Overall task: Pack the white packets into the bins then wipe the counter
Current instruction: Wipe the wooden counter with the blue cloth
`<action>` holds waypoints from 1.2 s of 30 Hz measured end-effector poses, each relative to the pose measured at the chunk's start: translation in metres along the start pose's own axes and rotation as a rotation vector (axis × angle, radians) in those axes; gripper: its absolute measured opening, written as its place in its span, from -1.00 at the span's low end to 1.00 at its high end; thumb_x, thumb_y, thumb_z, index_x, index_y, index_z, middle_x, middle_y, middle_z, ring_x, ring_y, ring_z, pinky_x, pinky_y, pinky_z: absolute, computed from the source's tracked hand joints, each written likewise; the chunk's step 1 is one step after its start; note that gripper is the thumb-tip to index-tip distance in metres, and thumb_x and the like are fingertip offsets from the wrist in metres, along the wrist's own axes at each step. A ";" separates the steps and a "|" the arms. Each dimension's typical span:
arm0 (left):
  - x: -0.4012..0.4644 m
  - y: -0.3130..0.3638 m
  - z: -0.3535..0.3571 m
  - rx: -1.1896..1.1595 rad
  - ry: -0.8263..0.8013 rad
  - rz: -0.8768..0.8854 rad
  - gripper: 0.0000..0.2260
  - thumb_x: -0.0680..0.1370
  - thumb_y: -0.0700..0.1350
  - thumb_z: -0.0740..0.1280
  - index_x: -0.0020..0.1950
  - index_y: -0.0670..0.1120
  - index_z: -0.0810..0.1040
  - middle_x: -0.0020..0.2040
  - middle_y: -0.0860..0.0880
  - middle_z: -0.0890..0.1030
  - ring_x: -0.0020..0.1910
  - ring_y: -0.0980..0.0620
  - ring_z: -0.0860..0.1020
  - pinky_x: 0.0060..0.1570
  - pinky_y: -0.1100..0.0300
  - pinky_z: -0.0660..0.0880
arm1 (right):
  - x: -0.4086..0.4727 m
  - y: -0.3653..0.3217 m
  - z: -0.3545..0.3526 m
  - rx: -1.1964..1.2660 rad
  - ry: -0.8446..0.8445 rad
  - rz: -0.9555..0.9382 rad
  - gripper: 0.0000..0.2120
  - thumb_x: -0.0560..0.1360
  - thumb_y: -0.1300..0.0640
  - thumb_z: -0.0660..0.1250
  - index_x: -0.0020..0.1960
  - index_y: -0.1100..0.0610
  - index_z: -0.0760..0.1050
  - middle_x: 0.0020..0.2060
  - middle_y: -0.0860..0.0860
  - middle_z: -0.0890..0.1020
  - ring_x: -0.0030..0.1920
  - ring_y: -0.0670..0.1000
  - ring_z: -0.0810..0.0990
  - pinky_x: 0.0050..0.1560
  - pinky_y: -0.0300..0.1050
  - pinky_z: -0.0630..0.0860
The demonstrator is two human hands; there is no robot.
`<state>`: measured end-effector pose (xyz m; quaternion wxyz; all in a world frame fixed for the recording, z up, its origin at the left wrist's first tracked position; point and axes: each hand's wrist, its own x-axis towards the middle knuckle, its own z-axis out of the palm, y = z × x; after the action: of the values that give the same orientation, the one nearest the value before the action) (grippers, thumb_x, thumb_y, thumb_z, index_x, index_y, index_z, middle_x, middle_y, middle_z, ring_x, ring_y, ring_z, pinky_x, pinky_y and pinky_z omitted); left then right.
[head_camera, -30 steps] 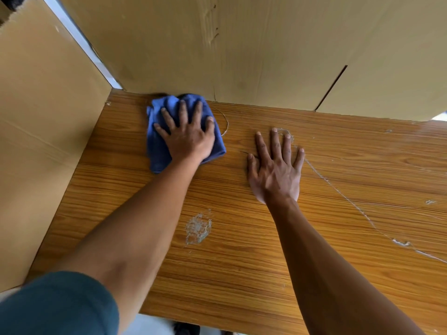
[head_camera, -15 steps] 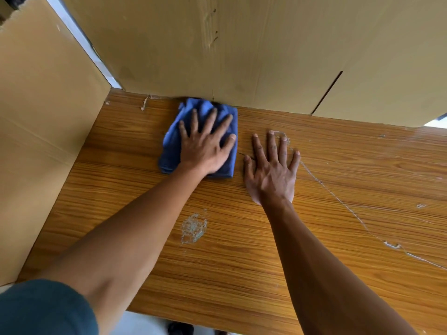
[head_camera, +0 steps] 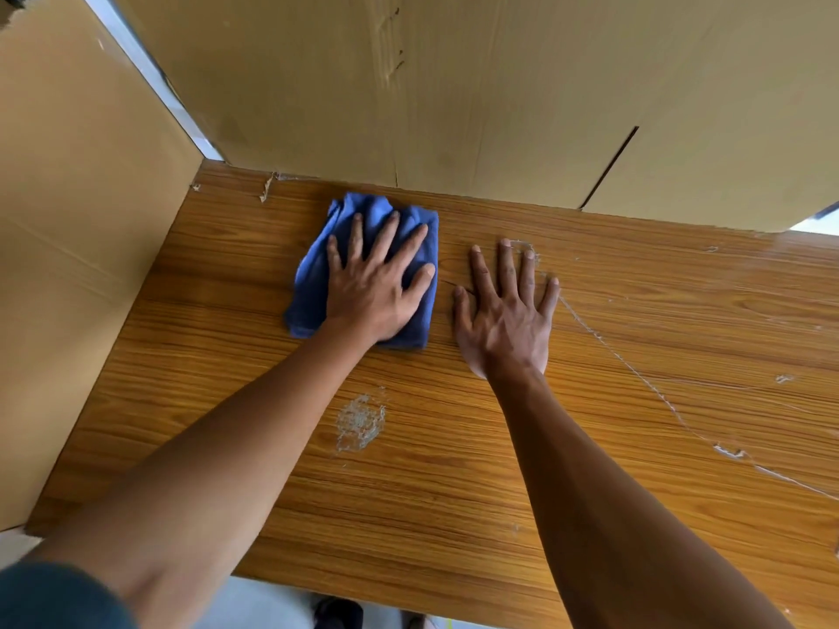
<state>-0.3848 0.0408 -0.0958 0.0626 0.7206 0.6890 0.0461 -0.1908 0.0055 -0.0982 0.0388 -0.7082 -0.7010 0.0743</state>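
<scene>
Both hands are spread flat: left hand (head_camera: 372, 290) pressing a crumpled blue cloth (head_camera: 318, 274), right hand (head_camera: 506, 313) bracing on the wood-grain tabletop (head_camera: 635, 515). The whitish scuffed patch (head_camera: 361, 422) could be missed if strokes are confined to the back edge.

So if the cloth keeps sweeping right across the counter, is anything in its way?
Yes: the right hand lies flat on the counter just right of the blue cloth, which the left hand presses down. Beyond it, only scratches.

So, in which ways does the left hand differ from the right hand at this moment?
The left hand presses on the blue cloth, while the right hand lies directly on the bare wooden counter. The left hand's fingers slant toward the right; the right hand's point nearly straight ahead toward the cardboard wall. Both are flat, fingers spread, side by side without touching.
</scene>
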 end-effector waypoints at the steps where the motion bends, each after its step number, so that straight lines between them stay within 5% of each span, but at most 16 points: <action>1: -0.015 -0.003 0.002 0.017 0.026 0.035 -0.40 0.66 0.41 -0.03 0.70 0.30 0.08 0.74 0.10 0.05 0.70 -0.24 -0.02 0.57 -0.45 -0.02 | 0.000 0.000 0.000 0.002 0.002 0.002 -0.37 0.68 -0.31 -0.28 0.71 -0.18 -0.21 0.71 -0.04 -0.21 0.69 0.11 -0.27 0.62 0.36 -0.17; 8: 0.040 0.003 -0.006 -0.067 -0.062 -0.178 -0.38 0.63 0.44 -0.09 0.69 0.33 0.01 0.74 0.11 -0.07 0.70 -0.23 -0.17 0.57 -0.44 -0.19 | 0.001 0.000 0.001 0.004 0.001 -0.007 -0.37 0.69 -0.31 -0.26 0.71 -0.18 -0.22 0.71 -0.04 -0.21 0.69 0.11 -0.27 0.62 0.36 -0.18; 14: -0.023 -0.005 0.002 0.009 0.027 -0.010 -0.38 0.65 0.43 -0.02 0.69 0.29 0.11 0.73 0.09 0.07 0.70 -0.23 0.01 0.57 -0.44 0.00 | 0.001 0.001 0.001 0.003 0.001 -0.002 -0.37 0.69 -0.31 -0.26 0.71 -0.17 -0.21 0.71 -0.04 -0.20 0.69 0.11 -0.26 0.62 0.36 -0.18; 20: 0.045 -0.005 -0.009 -0.080 -0.057 -0.192 -0.38 0.63 0.45 -0.07 0.68 0.34 0.03 0.74 0.10 -0.03 0.71 -0.23 -0.14 0.56 -0.45 -0.17 | 0.002 0.002 0.000 0.003 0.003 -0.011 -0.37 0.68 -0.31 -0.27 0.71 -0.17 -0.22 0.71 -0.03 -0.20 0.69 0.12 -0.27 0.62 0.36 -0.18; 26: -0.031 -0.018 0.000 0.019 0.026 0.002 -0.40 0.65 0.43 -0.02 0.69 0.33 0.07 0.74 0.10 0.06 0.70 -0.22 0.02 0.57 -0.44 0.02 | 0.001 0.001 0.000 0.001 0.003 -0.006 -0.37 0.68 -0.31 -0.28 0.71 -0.17 -0.23 0.71 -0.04 -0.21 0.69 0.12 -0.27 0.62 0.36 -0.17; 32: 0.040 -0.024 -0.013 -0.039 -0.070 -0.141 -0.38 0.60 0.49 -0.12 0.66 0.42 -0.04 0.74 0.15 -0.08 0.71 -0.22 -0.15 0.56 -0.46 -0.17 | 0.001 0.001 0.000 -0.009 0.001 -0.013 -0.37 0.68 -0.31 -0.29 0.71 -0.17 -0.23 0.71 -0.02 -0.21 0.69 0.13 -0.27 0.62 0.37 -0.20; 36: 0.023 -0.015 -0.010 -0.030 -0.102 -0.083 -0.39 0.61 0.48 -0.15 0.66 0.42 -0.07 0.74 0.15 -0.12 0.70 -0.23 -0.18 0.55 -0.47 -0.19 | 0.000 0.001 0.000 -0.019 0.001 -0.015 -0.35 0.66 -0.32 -0.30 0.71 -0.17 -0.20 0.71 -0.02 -0.19 0.69 0.13 -0.26 0.62 0.37 -0.20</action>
<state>-0.4004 0.0649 -0.0893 0.1102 0.6917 0.7135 0.0173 -0.1894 0.0056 -0.0989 0.0329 -0.7035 -0.7068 0.0669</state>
